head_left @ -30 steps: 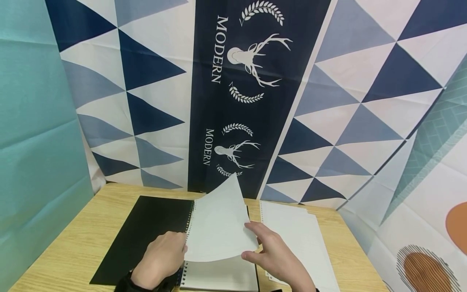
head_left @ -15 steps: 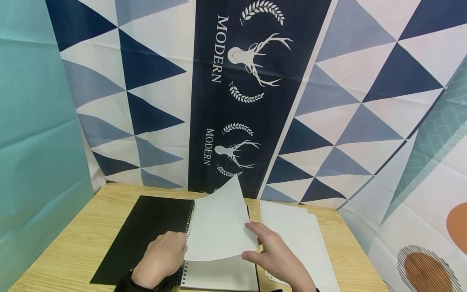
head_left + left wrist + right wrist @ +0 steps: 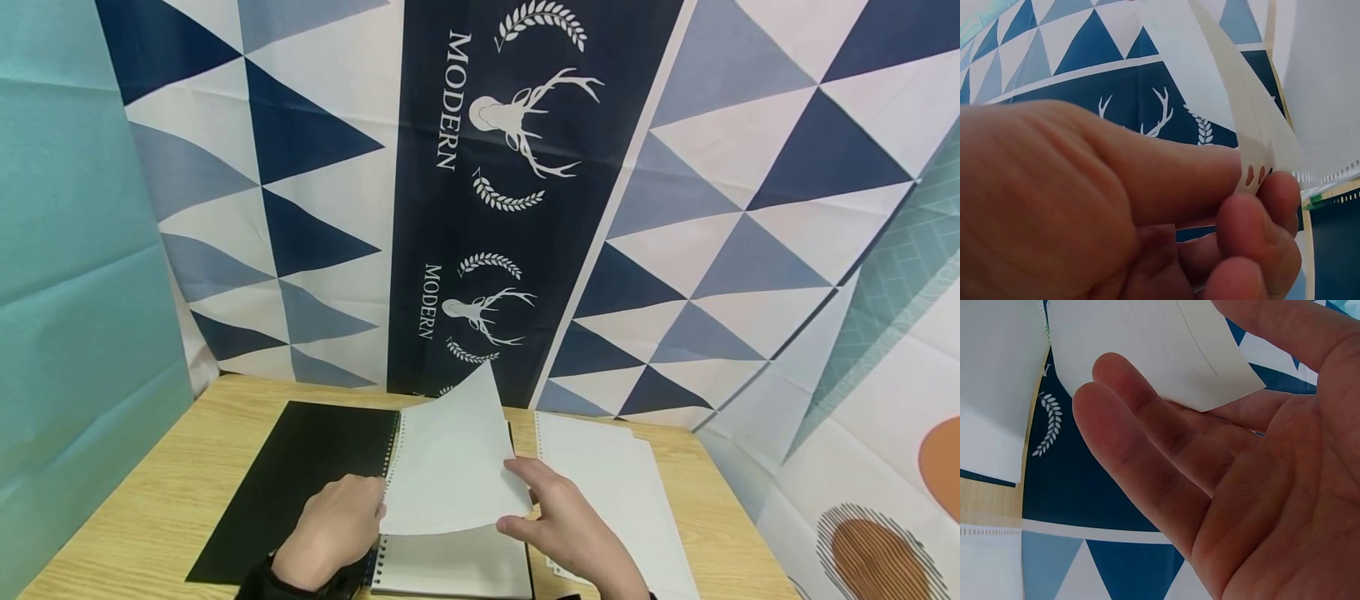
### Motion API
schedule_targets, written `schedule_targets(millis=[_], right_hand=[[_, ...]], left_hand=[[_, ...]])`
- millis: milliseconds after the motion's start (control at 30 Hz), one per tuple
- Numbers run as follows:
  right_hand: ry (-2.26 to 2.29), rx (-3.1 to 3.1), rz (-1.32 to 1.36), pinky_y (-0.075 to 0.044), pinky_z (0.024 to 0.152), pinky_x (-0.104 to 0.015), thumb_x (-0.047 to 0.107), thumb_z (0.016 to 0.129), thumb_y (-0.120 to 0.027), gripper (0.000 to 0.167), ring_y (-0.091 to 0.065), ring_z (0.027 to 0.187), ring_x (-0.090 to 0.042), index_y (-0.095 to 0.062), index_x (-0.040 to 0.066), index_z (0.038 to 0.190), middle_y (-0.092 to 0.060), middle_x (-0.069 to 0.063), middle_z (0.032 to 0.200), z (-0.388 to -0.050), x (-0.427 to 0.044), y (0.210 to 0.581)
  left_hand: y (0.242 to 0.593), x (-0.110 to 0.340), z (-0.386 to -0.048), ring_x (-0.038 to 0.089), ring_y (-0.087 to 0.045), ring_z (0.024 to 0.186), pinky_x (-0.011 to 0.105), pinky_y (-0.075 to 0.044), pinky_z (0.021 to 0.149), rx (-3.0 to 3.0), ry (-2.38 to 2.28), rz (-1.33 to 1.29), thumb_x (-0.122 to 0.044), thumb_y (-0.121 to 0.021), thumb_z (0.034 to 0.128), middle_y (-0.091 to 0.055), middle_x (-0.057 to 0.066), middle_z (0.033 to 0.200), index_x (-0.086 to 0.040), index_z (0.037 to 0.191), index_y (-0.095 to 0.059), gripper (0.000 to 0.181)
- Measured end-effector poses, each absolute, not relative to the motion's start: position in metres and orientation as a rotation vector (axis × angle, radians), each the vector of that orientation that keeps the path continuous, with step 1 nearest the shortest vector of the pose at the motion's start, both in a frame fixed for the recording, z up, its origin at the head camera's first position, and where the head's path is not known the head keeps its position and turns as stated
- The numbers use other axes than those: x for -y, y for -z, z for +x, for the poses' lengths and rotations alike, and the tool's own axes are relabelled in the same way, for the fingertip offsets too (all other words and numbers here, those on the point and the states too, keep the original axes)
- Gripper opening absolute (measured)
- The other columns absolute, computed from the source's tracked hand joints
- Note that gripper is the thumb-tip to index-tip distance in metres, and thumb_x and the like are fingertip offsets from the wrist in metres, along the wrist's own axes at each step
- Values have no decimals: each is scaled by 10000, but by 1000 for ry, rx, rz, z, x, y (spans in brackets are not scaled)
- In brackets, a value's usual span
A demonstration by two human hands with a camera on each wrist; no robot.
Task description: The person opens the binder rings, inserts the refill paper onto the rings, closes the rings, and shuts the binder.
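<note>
A loose white sheet (image 3: 450, 467) with punched holes along its left edge is held above an open spiral notebook (image 3: 453, 565). My left hand (image 3: 330, 529) pinches that holed edge between thumb and fingers; the left wrist view shows the thumb (image 3: 1179, 181) pressed against the strip of holes (image 3: 1254, 172). At the sheet's right edge, my right hand (image 3: 566, 521) touches it with relaxed fingers, the thumb apart. In the right wrist view the sheet's corner (image 3: 1210, 375) rests by the extended fingers (image 3: 1141, 450). The sheet's far corner curls upward.
The notebook's black cover (image 3: 300, 483) lies opened to the left on the wooden table (image 3: 135, 517). Several loose punched sheets (image 3: 626, 492) lie right of the notebook, partly behind my right forearm. Patterned cloth (image 3: 315, 125) hangs behind the table.
The sheet's raised far corner has shifted very slightly right and down, and its near edge has risen a touch. Both hands are almost unmoved.
</note>
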State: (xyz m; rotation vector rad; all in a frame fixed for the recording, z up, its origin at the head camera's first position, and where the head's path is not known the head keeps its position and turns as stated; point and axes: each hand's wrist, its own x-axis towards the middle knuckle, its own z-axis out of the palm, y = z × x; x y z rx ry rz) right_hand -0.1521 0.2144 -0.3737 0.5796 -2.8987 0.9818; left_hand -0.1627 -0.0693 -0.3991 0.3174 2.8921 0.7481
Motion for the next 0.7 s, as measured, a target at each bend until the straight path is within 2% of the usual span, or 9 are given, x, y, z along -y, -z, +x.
schedule_targets(millis=[333,567,700], right_hand=[[-955,2912,584,-533,778,-246,257,800,-860,652,-626,951,-167,-605,15,1349,-634,-111,1354,-153,-214,374],[-967,2924,560,-559,792,-301,239,790,-865,658,-642,980,-203,-606,-4,1343,-630,-149,1361,-153,-214,375],[-958,2924,551,-559,785,-289,237,783,-870,659,-652,973,-203,-610,-4,1340,-631,-150,1360,-152,-214,374]], left_hand=[[402,69,-163,180,-495,597,326,-367,538,-2895,-700,335,-93,-670,958,-553,18,699,-53,961,-703,52],[402,68,-164,173,-504,598,325,-378,543,-2899,-676,354,-90,-672,954,-595,21,719,-59,949,-702,43],[403,67,-165,172,-512,604,326,-386,546,-2894,-663,362,-92,-676,950,-629,31,747,-53,982,-709,60]])
